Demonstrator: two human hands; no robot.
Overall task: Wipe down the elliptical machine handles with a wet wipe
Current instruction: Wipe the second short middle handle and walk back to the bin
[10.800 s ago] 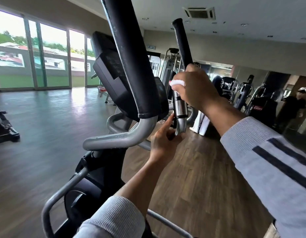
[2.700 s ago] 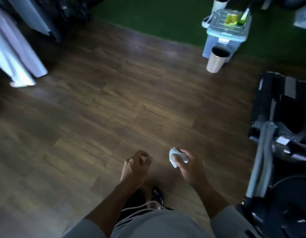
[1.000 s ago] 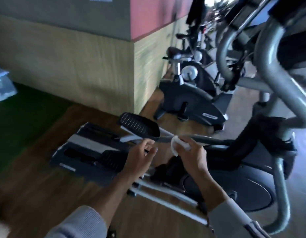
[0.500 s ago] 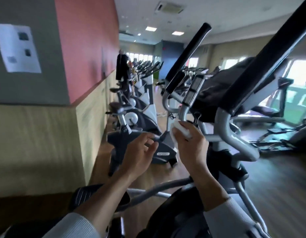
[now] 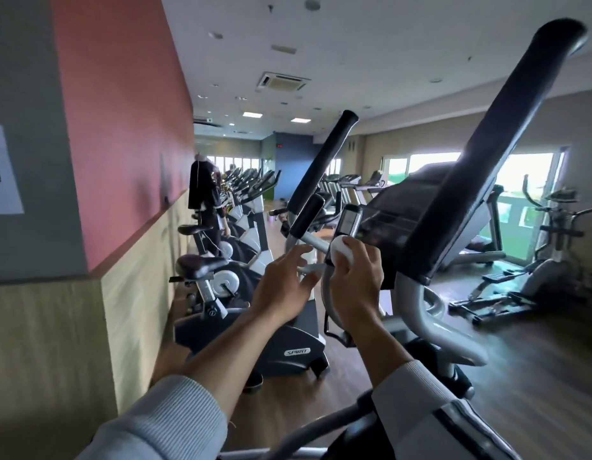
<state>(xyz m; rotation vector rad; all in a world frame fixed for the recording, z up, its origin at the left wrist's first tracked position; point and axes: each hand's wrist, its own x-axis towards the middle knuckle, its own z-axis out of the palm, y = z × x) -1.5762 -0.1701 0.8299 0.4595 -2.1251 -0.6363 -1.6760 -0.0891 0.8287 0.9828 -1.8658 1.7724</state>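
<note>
My right hand (image 5: pixel 354 283) is curled around a balled-up wet wipe (image 5: pixel 341 250), pinching it between thumb and fingers so a damp face points forward at the small inner grip with the metal plate (image 5: pixel 348 224). The wipe sits just below that plate, touching or very nearly touching the silver bar there; I cannot tell which. Keeping it bunched gives me a firm pad, I judge, to rub round a narrow tube.

My left hand (image 5: pixel 283 287) holds nothing, fingers spread and loose, reaching toward the bend of the silver handle tube (image 5: pixel 309 240), probably to steady it.

Beyond these, the left moving handle (image 5: pixel 321 161) rises in black foam up and away, and the right moving handle (image 5: pixel 487 154) slants close across my right side, its foam ending just beside my right wrist. The console (image 5: pixel 397 220) fills the gap between them. So room is tight to the right and ahead; to the left there is open air above the row of exercise bikes (image 5: pixel 221 280), and that is where my elbow can swing.
</note>
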